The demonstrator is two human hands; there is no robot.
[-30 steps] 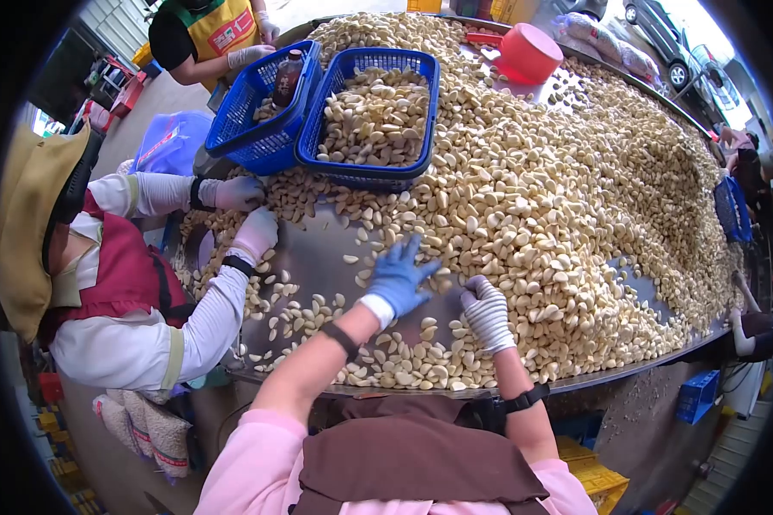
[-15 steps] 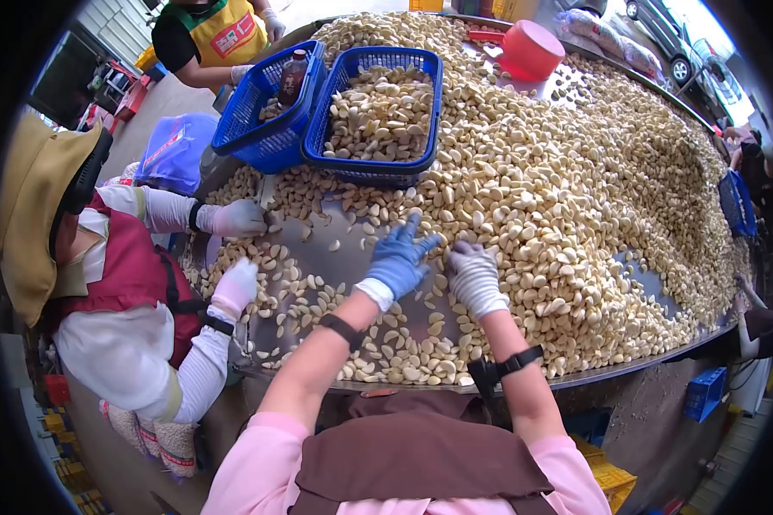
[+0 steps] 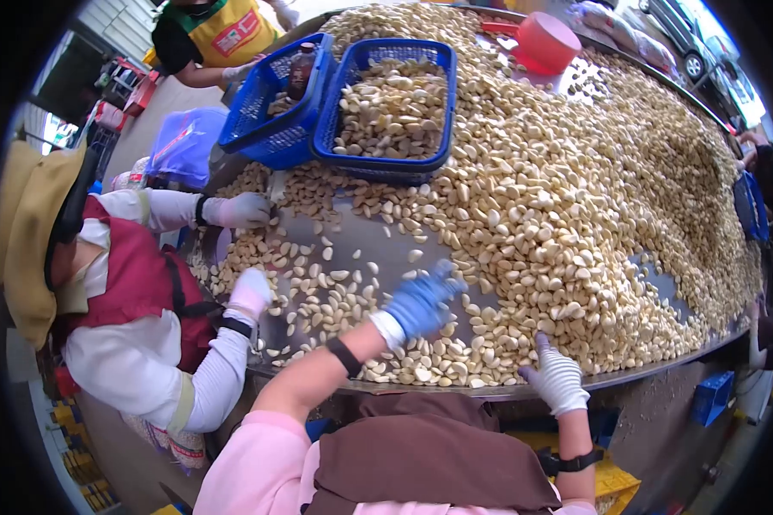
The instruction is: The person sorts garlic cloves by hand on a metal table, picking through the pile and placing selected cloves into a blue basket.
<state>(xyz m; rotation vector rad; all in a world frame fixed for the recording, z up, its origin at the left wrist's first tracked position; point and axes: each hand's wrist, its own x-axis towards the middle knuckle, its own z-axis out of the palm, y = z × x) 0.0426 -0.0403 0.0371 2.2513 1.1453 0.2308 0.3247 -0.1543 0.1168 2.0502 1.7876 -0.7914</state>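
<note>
Pale garlic cloves (image 3: 532,232) lie in a big heap over the metal table (image 3: 386,249). My left hand (image 3: 421,304), in a blue glove, is low over the metal surface at the left side of the heap. Motion blurs its fingertips, but the fingers look stretched out and apart, with no clove visible in them. My right hand (image 3: 558,378), in a striped white and grey glove, is at the heap's near edge by the table rim. Its thumb and forefinger are spread beside the cloves, and nothing shows in its grasp.
Two blue baskets (image 3: 448,112) stand at the back, one with cloves, the other with a bottle (image 3: 301,72). A red tub (image 3: 544,43) sits farther right. At the left a co-worker's gloved hands (image 3: 251,292) rest among cloves; another person (image 3: 215,39) stands behind.
My right hand has drawn back and right, from the middle of the heap to the near rim. My left hand has moved slightly right and nearer to me. Cloves are more scattered on the left.
</note>
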